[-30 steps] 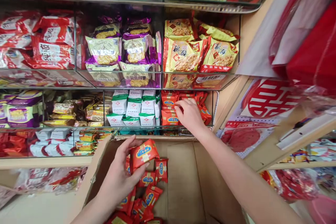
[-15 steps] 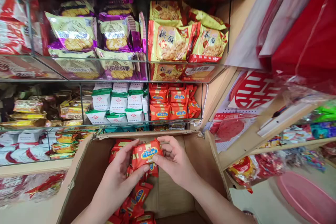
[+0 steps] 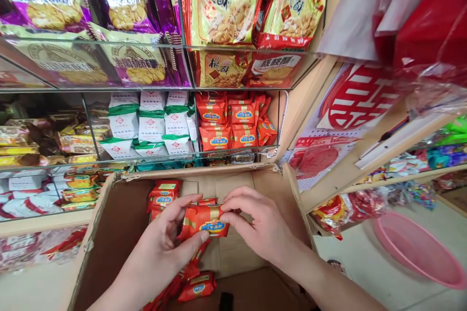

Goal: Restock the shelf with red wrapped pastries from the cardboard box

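Over the open cardboard box (image 3: 242, 248), both hands hold one small red biscuit packet (image 3: 207, 218) with a blue oval label. My left hand (image 3: 166, 238) grips its left end, thumb along the lower edge and fingers behind. At the right end, my right hand (image 3: 255, 223) pinches the packet between thumb and fingers. Matching loose packets lie in the box: a red packet (image 3: 199, 285) near the front and a red packet (image 3: 165, 194) at the back left. Others there are partly covered by my left arm.
Behind the box, a glass-fronted shelf holds stacked red packets (image 3: 215, 138), white-and-green packets (image 3: 151, 126) and larger yellow walnut-biscuit bags (image 3: 222, 7). Red bags (image 3: 430, 24) hang at upper right. A pink basin (image 3: 419, 252) stands on the floor at right.
The view has moved closer to the shelf, which sits higher and larger. The packet stays in both hands, tilted slightly differently, with my right thumb now at its upper right end.
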Demonstrator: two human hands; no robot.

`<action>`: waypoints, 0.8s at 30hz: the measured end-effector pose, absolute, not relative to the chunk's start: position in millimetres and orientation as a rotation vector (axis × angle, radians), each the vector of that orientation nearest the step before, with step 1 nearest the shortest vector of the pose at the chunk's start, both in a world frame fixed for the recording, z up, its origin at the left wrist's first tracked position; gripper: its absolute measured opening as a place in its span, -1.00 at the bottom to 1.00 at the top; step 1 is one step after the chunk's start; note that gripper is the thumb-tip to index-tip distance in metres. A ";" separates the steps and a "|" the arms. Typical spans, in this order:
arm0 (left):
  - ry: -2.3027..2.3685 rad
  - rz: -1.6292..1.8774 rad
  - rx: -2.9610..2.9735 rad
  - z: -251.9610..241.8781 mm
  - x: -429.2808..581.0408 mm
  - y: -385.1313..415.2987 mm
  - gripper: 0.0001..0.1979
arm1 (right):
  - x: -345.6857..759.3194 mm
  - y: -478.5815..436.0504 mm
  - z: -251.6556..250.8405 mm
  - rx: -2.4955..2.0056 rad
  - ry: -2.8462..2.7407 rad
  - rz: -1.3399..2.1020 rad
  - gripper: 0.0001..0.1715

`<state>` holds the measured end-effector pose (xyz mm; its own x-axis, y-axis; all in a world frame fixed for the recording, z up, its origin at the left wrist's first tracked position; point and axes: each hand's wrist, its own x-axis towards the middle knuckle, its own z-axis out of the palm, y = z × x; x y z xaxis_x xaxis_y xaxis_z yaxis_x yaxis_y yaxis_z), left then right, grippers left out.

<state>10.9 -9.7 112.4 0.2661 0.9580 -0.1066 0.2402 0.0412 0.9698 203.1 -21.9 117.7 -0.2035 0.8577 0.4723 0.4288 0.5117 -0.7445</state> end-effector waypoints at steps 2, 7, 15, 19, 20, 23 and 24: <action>1.224 0.843 1.454 109.3 12.3 -7.7 -0.52 | 201.5 -22.7 112.7 -1.129 -1.758 0.522 -0.93; 1.185 0.848 1.301 113.7 17.8 0.3 -0.52 | 193.5 -33.4 100.2 -1.130 -2.047 -0.009 -0.67; 1.006 1.021 1.058 136.0 24.0 -4.5 -0.50 | 217.3 3.8 124.6 -0.999 -2.022 -0.682 -0.62; 1.040 0.907 1.147 125.6 17.0 -10.4 -0.58 | 239.6 64.2 147.1 -1.136 -1.684 -0.822 -0.71; 1.049 0.860 1.160 120.1 14.2 -12.2 -0.59 | 243.1 79.1 149.8 -1.175 -1.636 -0.831 -0.73; 1.061 0.759 1.206 100.3 3.5 -18.6 -0.61 | 245.5 114.4 152.7 -1.279 -1.587 -0.828 -0.77; 1.067 0.734 1.223 93.9 -0.5 -20.8 -0.62 | 243.9 122.4 153.3 -1.298 -1.590 -0.831 -0.77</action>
